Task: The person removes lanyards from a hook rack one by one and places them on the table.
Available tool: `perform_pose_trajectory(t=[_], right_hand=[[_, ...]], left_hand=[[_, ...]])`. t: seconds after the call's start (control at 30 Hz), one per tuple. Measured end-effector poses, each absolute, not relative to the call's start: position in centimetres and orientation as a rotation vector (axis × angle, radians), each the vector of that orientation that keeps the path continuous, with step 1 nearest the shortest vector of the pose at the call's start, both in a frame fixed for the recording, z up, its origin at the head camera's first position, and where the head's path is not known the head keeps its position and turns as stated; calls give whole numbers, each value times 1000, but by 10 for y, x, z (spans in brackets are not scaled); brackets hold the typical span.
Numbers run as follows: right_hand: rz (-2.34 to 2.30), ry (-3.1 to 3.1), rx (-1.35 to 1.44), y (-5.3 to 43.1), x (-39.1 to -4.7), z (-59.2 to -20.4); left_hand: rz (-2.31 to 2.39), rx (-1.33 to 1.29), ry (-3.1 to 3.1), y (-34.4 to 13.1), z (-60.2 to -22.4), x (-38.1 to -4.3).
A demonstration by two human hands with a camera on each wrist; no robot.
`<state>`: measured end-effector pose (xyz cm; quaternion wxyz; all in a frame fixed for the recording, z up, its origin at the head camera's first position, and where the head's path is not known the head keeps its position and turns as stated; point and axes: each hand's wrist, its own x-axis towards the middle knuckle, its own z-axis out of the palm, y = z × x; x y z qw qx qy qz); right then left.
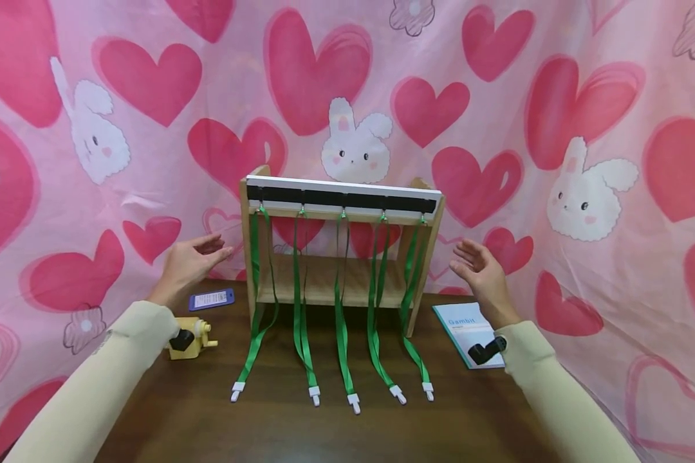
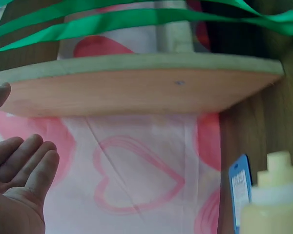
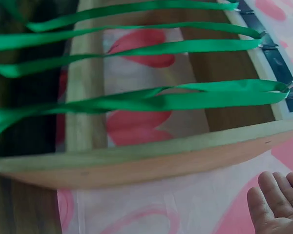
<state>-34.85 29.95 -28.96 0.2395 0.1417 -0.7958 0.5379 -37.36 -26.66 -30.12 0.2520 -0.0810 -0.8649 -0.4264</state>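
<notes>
A wooden rack [image 1: 318, 278] stands on the table, with a white bar and black strip [image 1: 324, 197] across its top front. Several green lanyards [image 1: 340, 321] hang side by side from hooks on the strip. Their white clips [image 1: 354, 401] lie on the tabletop in front. My left hand [image 1: 191, 262] is held in the air just left of the rack, fingers extended and holding nothing. On the other side, my right hand [image 1: 482, 276] hovers beside the rack's right panel, its palm turned inward and bare. Both wrist views show a gap between fingers and side panel [image 2: 136, 92].
A yellow pencil sharpener [image 1: 186, 344] with a crank sits under the left wrist, and a blue card holder [image 1: 211, 299] lies behind it. The booklet marked Gambit [image 1: 460, 321] is below the right hand. Pink heart-patterned cloth [image 1: 336, 64] surrounds the dark wooden table [image 1: 301, 431].
</notes>
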Motion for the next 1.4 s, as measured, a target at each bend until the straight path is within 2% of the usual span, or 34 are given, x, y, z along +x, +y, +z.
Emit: perform_pose_trajectory(t=[0.23,0.47,1.4], right_hand=[[1611,-2087,396,290,-354,-282],[1561,-2091,381,281,-358,-275],[1561,-1983,317,235,-376,-252]], left_hand=[[-1324,-185,-2358,-256,-292,-379],[-1420,-242,-2313,-242,-282,-387],[-1356,-213,-2269,-217,-264,-403]])
